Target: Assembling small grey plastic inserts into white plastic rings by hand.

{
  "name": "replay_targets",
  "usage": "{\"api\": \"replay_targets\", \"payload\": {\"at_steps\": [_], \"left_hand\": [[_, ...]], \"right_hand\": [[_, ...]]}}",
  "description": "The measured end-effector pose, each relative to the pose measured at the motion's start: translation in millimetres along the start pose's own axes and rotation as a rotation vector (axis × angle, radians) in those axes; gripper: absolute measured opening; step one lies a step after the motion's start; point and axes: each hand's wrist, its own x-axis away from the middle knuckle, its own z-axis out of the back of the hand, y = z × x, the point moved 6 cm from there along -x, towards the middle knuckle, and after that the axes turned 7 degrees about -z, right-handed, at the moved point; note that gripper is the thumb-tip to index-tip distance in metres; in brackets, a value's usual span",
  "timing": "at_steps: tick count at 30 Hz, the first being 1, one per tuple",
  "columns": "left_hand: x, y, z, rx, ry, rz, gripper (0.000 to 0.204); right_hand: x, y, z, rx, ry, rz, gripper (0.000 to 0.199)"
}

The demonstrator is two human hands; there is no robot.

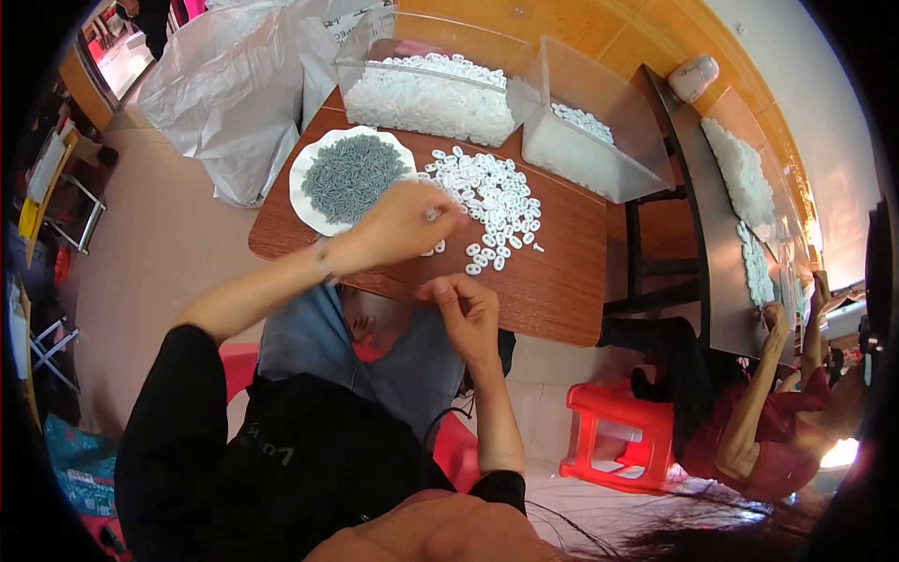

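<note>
My left hand (pixel 409 223) reaches over the wooden table, between the plate and a loose pile of small white oval pieces with two holes (pixel 487 192). Its fingertips point at the pile's near left side and are blurred and partly hidden by the hand. Above the table's front edge, my right hand (pixel 474 320) is closed, thumb against curled fingers; anything pinched there is too small to make out. A white scalloped plate (pixel 302 203) heaped with small grey plug-like pieces (pixel 354 178) stands left of the pile. One tiny white piece (pixel 538 248) lies apart at the right.
Behind the pile stand two clear bins, one (pixel 431 108) full of white pieces, the other (pixel 595 164) partly filled. A large white sack (pixel 234 84) is at the back left. At right, another person (pixel 749 440) works at a dark table (pixel 698 215), near a red stool (pixel 618 440).
</note>
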Motion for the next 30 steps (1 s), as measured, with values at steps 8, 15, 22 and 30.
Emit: {"api": "replay_targets", "payload": {"at_steps": [8,15,22,30], "left_hand": [[135.5,-27.3,11.7,0.386,0.034,0.45,0.011],[126.3,-14.0,9.9,0.439,0.062,0.308,0.011],[136.4,-16.5,12.6,0.491,0.043,0.396,0.012],[135.5,-18.4,15.6,0.478,0.016,0.39,0.013]], "right_hand": [[-25.4,-34.8,-3.1,0.719,0.195,0.154,0.009],[-66.0,-32.6,6.6,1.015,0.217,0.294,0.008],[-87.9,-33.0,26.2,1.221,0.273,0.276,0.016],[-96.4,-29.9,30.5,1.314,0.297,0.113,0.015]]}}
